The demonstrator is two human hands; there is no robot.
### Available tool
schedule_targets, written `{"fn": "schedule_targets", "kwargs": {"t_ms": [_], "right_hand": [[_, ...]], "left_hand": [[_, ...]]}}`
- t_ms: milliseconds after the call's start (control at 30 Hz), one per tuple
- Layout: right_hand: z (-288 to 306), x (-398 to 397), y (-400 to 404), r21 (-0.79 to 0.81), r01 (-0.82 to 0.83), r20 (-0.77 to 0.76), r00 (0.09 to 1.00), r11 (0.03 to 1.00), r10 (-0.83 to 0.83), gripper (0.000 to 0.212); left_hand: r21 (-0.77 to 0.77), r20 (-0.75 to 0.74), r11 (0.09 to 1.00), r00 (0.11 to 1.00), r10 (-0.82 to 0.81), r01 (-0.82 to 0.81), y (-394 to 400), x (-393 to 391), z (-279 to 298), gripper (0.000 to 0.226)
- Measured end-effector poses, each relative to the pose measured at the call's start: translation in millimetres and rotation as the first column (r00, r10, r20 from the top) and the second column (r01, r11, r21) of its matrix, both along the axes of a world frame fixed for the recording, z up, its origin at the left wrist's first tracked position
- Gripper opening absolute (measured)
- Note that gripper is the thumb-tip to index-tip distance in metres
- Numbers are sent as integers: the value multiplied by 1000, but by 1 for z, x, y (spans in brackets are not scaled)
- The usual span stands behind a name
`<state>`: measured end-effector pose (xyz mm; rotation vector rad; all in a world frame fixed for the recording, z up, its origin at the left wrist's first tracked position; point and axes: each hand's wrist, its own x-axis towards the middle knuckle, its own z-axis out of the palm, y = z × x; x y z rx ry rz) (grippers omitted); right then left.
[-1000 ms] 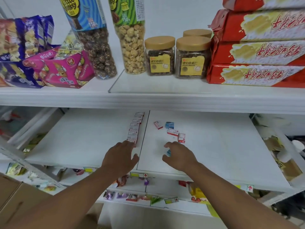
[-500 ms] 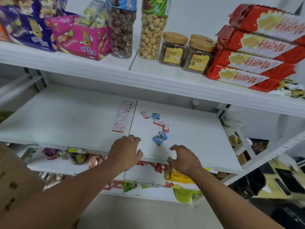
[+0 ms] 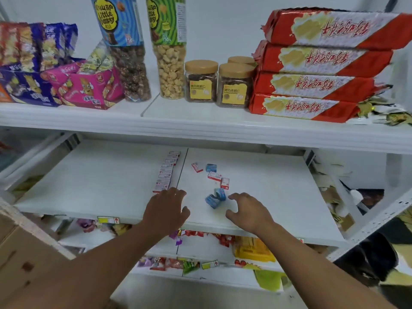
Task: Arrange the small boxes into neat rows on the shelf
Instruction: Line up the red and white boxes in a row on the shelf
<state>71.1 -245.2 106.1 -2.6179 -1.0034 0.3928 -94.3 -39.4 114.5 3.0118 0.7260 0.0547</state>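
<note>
Hands over loose boxes, nothing gripped

I see the left hand point(image 3: 166, 209) palm down at the front of the white shelf point(image 3: 100, 181), fingers spread and relaxed, fingertips just short of the nearest box in the red-and-white row point(image 3: 166, 172). Holds nothing. I see the right hand point(image 3: 247, 211) also empty, fingers loosely curved, index tip near the two blue boxes point(image 3: 215, 197), not touching as far as I can tell.

Row runs front to back along the left side of the shelf seam point(image 3: 184, 166), boxes flat and end to end. Blue pair sits between my hands, tilted against each other. Behind them, loose: a red-and-white box on its edge point(image 3: 224, 183), one lying flat point(image 3: 214, 175), another blue box point(image 3: 211, 167), one more red-and-white box point(image 3: 197, 167), all right of the seam and unaligned.

Shelf is smooth painted board, bare surface wide on both sides of the boxes, front lip just under my wrists. Boxes are small printed card cuboids. Upper shelf holds popcorn tubes point(image 3: 171, 50), lidded jars point(image 3: 200, 81), red foil packs point(image 3: 312, 85).
</note>
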Motion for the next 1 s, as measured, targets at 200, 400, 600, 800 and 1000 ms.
{"fn": "schedule_targets", "kwargs": {"t_ms": [200, 400, 600, 800, 1000], "right_hand": [[-36, 41, -12, 22, -121, -68, 990, 992, 122, 59], [-50, 69, 9, 30, -222, -63, 973, 975, 224, 61], [-53, 80, 42, 51, -260, -52, 963, 964, 263, 44], [-56, 82, 70, -38, -250, -20, 968, 967, 250, 39], [-66, 80, 102, -144, -138, 33, 989, 980, 144, 27]], "left_hand": [[-38, -10, 995, 995, 95, -95, -22, 24, -14, 55], [-40, -31, 985, 985, 169, -170, -30, 44, -10, 57], [-50, -45, 978, 979, 201, -203, -13, 44, -10, 58], [-94, -22, 980, 984, 175, -176, 26, 59, -25, 55], [-253, 82, 964, 990, 111, -87, 68, 69, -61, 51]]}}
